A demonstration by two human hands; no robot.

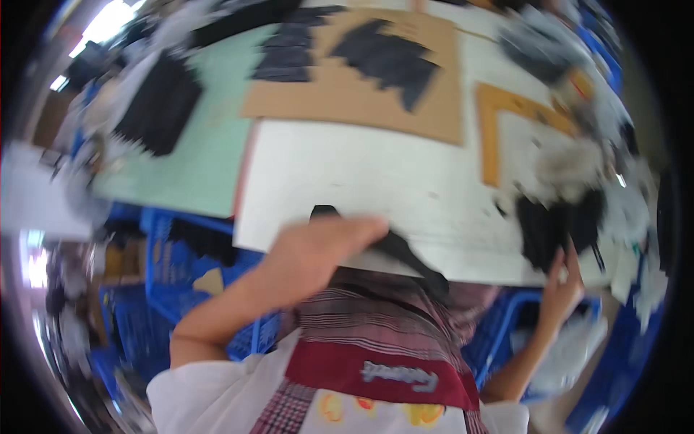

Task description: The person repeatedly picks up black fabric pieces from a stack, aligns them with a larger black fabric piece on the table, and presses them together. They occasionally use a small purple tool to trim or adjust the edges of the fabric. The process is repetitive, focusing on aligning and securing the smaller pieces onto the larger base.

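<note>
My left hand (314,249) lies over a black fabric strip (405,253) at the near edge of the white table. Its fingers are stretched out to the right and somewhat blurred. One end of the strip shows beyond the hand, and the other hangs over the table edge by my apron. Off to the right, my right hand (562,286) reaches up to a pile of black fabric pieces (546,231). Its fingers are extended and apart at the pile's lower edge. The fingertips partly overlap the black cloth.
Dark pieces (387,58) lie on a brown cardboard sheet (347,108) at the back. A yellow-brown angled frame (490,137) rests to its right. A black stack (163,105) sits on the green surface (217,152) at left. Blue crates (163,278) stand below the table edge.
</note>
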